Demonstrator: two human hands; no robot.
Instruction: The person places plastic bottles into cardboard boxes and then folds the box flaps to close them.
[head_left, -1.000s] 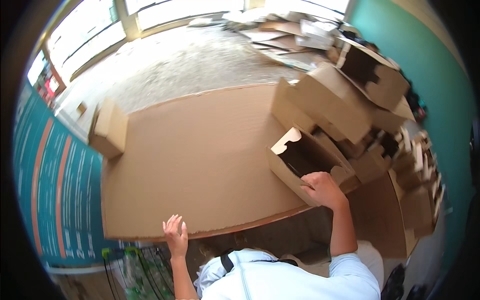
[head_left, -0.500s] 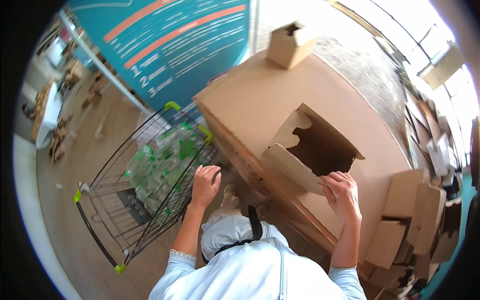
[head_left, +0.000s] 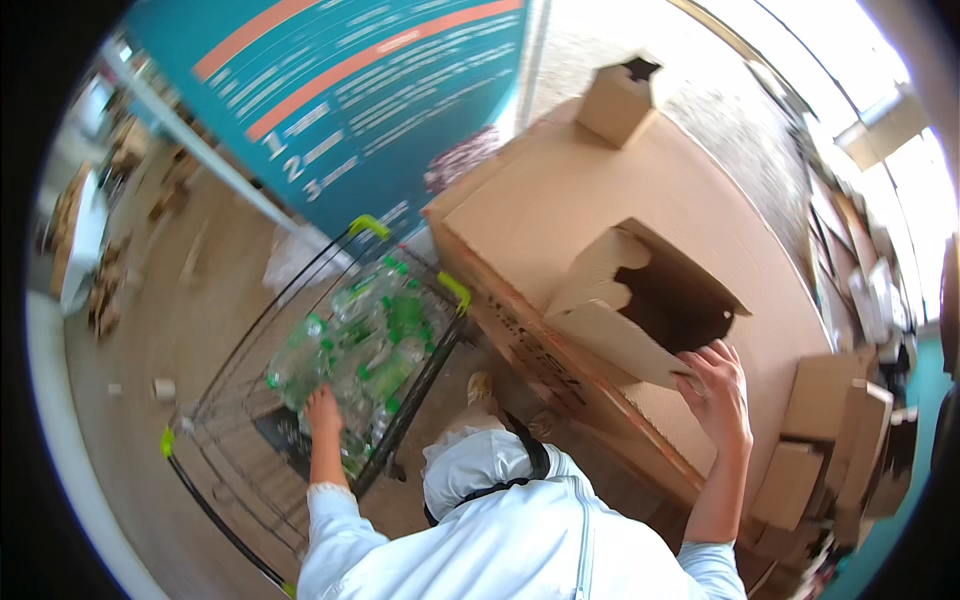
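My right hand [head_left: 717, 378] pinches the near right edge of an open cardboard box [head_left: 592, 318], fingers on the rim and thumb beneath. The box stands on a much larger closed carton, and its inside is dark. Down to my left, my left hand [head_left: 322, 410] reaches into a wire shopping cart with green corner pieces. It is among clear plastic bottles [head_left: 368, 345] with green caps and labels, at the near side of the pile. Its fingertips are blurred and partly hidden, so a grip on a bottle cannot be made out.
The large carton [head_left: 680, 190] fills the middle right, with a small open box [head_left: 619, 105] at its far end. The shopping cart [head_left: 217, 510] stands close on my left. Beyond it rises a teal sign board [head_left: 400, 110]. Cardboard boxes [head_left: 825, 395] are stacked at right.
My left hand has moved from beside the large carton down and left into the cart, among the bottles. My right hand keeps its hold on the box edge. The view has shifted slightly.
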